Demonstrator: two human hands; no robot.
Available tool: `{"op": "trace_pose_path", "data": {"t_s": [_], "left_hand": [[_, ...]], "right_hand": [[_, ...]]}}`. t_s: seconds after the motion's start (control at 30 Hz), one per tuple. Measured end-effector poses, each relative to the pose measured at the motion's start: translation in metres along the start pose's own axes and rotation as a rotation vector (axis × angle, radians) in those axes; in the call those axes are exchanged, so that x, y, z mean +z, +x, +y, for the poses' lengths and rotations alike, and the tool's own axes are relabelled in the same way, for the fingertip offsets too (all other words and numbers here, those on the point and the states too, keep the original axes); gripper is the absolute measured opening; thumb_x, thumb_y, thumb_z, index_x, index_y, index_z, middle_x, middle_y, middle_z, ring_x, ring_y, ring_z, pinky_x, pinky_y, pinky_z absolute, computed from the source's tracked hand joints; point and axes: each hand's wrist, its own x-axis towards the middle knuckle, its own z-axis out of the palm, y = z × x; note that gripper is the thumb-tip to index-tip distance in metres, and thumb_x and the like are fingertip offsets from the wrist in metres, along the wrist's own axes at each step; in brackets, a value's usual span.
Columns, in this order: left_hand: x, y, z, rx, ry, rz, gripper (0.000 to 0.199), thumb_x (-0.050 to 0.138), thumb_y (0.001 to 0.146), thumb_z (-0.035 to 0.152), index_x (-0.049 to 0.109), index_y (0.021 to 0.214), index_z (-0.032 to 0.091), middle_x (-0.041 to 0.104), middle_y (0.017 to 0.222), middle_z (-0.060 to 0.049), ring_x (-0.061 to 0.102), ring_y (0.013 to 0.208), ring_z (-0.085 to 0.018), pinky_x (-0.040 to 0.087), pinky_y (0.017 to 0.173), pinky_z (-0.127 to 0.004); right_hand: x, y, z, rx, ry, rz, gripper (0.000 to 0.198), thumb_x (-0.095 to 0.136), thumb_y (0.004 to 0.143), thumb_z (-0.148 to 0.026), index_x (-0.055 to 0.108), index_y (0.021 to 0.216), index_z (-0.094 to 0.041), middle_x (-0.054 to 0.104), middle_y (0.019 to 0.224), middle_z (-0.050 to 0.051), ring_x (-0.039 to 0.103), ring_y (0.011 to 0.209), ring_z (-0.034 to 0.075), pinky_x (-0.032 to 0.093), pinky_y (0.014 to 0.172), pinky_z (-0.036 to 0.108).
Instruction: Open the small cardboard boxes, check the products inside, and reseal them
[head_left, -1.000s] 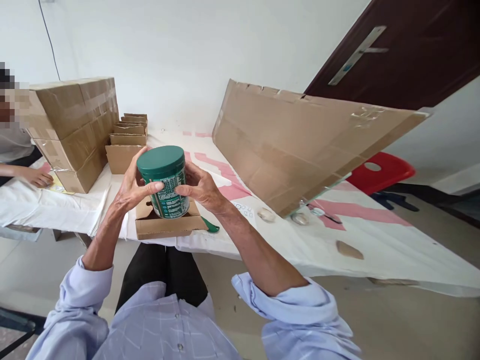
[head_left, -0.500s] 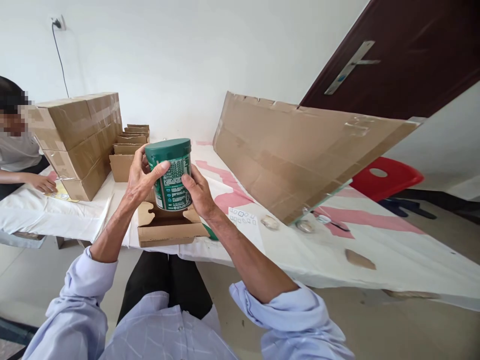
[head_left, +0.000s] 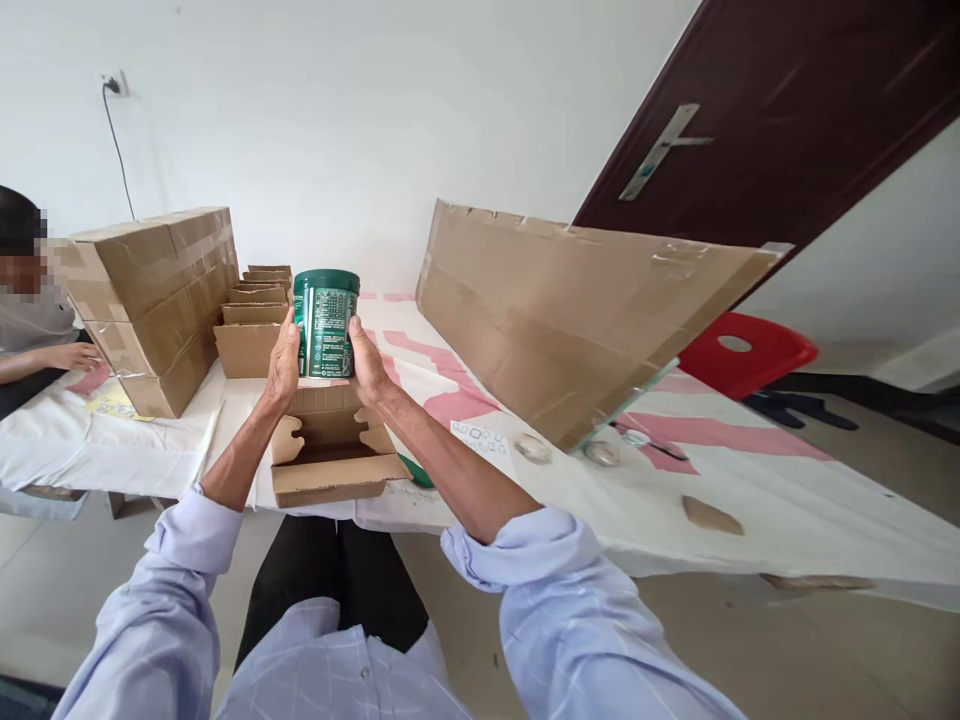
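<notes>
A green canister [head_left: 328, 322] with a darker green lid and small printed text is held upright between both palms. My left hand [head_left: 283, 362] presses on its left side, while my right hand [head_left: 367, 362] grips the right side low down. Beneath it, at the table's front edge, sits an open cardboard box [head_left: 337, 484] with its flaps folded out. Part of another green object [head_left: 417, 472] shows beside that box, mostly hidden by my right forearm.
Taped cardboard boxes [head_left: 161, 310] are stacked at left, with a row of open cartons [head_left: 251, 345] beside them. A large cardboard panel [head_left: 562, 320] leans at right. A marked paper sheet [head_left: 480, 445] lies on the white-covered table [head_left: 585, 520]. At far left a person's hand [head_left: 79, 356] shows.
The canister has turned more upright and moved slightly away from me. My hands have shifted from its upper and front surfaces to its two sides, lower down.
</notes>
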Motion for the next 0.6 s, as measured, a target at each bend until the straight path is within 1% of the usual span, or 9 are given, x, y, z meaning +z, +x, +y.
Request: {"op": "trace_pose_path", "data": {"t_s": [0.03,0.1,0.23,0.33,0.43,0.5,0.6], "left_hand": [[0.001,0.004,-0.007,-0.005,-0.005,0.019,0.081,0.039,0.108,0.082,0.055,0.167,0.029,0.055,0.175,-0.008,0.041,0.170,-0.031,0.030,0.143,-0.053],[0.001,0.009,-0.020,-0.017,-0.009,0.018,0.082,0.040,0.107,0.083,0.057,0.165,0.028,0.057,0.174,-0.009,0.043,0.169,-0.033,0.030,0.143,-0.054],[-0.001,0.010,-0.039,-0.053,-0.003,0.009,0.082,0.042,0.106,0.083,0.060,0.162,0.026,0.058,0.173,-0.011,0.043,0.168,-0.035,0.029,0.143,-0.055],[-0.004,0.011,-0.045,-0.106,0.001,0.003,0.080,0.045,0.106,0.080,0.061,0.161,0.024,0.056,0.175,-0.010,0.045,0.168,-0.035,0.028,0.143,-0.055],[-0.005,0.013,-0.047,-0.119,0.002,-0.004,0.080,0.046,0.104,0.081,0.063,0.159,0.024,0.057,0.174,-0.009,0.047,0.166,-0.035,0.030,0.143,-0.053],[-0.006,0.014,-0.049,-0.113,-0.010,0.000,0.081,0.046,0.104,0.081,0.063,0.159,0.024,0.059,0.172,-0.010,0.048,0.165,-0.036,0.033,0.142,-0.053],[-0.006,0.015,-0.053,-0.101,-0.021,-0.061,0.082,0.041,0.107,0.080,0.059,0.162,0.022,0.059,0.172,-0.012,0.048,0.165,-0.037,0.035,0.140,-0.057]], "right_hand": [[0.000,0.003,0.002,0.010,0.005,-0.019,0.103,0.033,0.092,-0.104,0.060,0.155,-0.026,0.080,0.131,0.011,0.073,0.122,0.031,0.063,0.106,0.049],[0.001,0.007,0.007,0.035,0.031,-0.033,0.102,0.035,0.092,-0.104,0.064,0.149,-0.025,0.081,0.127,0.011,0.074,0.119,0.030,0.063,0.105,0.048],[0.004,0.011,0.019,0.092,0.145,0.022,0.110,0.019,0.092,-0.105,0.064,0.148,-0.022,0.082,0.123,0.013,0.076,0.115,0.030,0.065,0.103,0.049],[0.004,0.012,0.028,0.119,0.197,0.057,0.115,0.011,0.091,-0.105,0.061,0.151,-0.020,0.083,0.123,0.013,0.078,0.116,0.030,0.067,0.103,0.050],[0.003,0.015,0.036,0.146,0.231,0.061,0.114,0.014,0.091,-0.106,0.061,0.151,-0.021,0.083,0.123,0.014,0.079,0.116,0.031,0.067,0.103,0.052],[0.002,0.018,0.041,0.166,0.289,0.064,0.109,0.019,0.093,-0.105,0.063,0.148,-0.020,0.084,0.122,0.014,0.079,0.117,0.032,0.067,0.104,0.053],[0.002,0.023,0.050,0.195,0.378,0.072,0.100,0.028,0.096,-0.101,0.065,0.142,-0.020,0.085,0.120,0.014,0.079,0.117,0.031,0.067,0.104,0.053]]}}
